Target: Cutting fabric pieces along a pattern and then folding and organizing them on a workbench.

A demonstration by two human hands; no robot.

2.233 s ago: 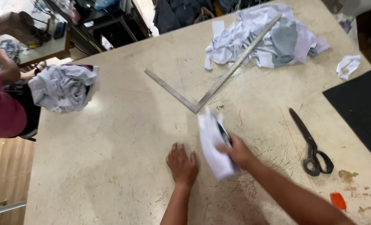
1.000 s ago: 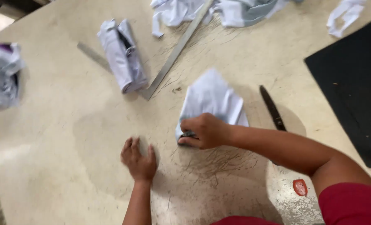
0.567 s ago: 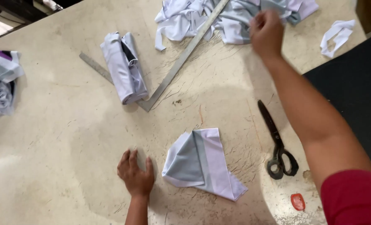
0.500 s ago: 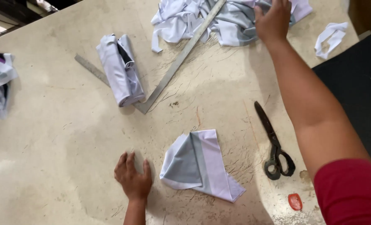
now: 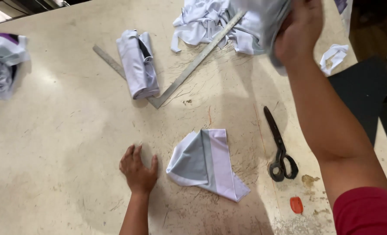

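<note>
The right hand (image 5: pixel 298 32) closes on pale fabric (image 5: pixel 263 19) lifted from the pile (image 5: pixel 202 19) at one o'clock, while the left hand (image 5: pixel 137 170) lies flat, empty (fingers spread), beside the folded piece (image 5: pixel 206 163); laying out seems next.

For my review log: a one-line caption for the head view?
Right hand lifts grey cloth from pile; left hand flat on table beside folded piece.
</note>
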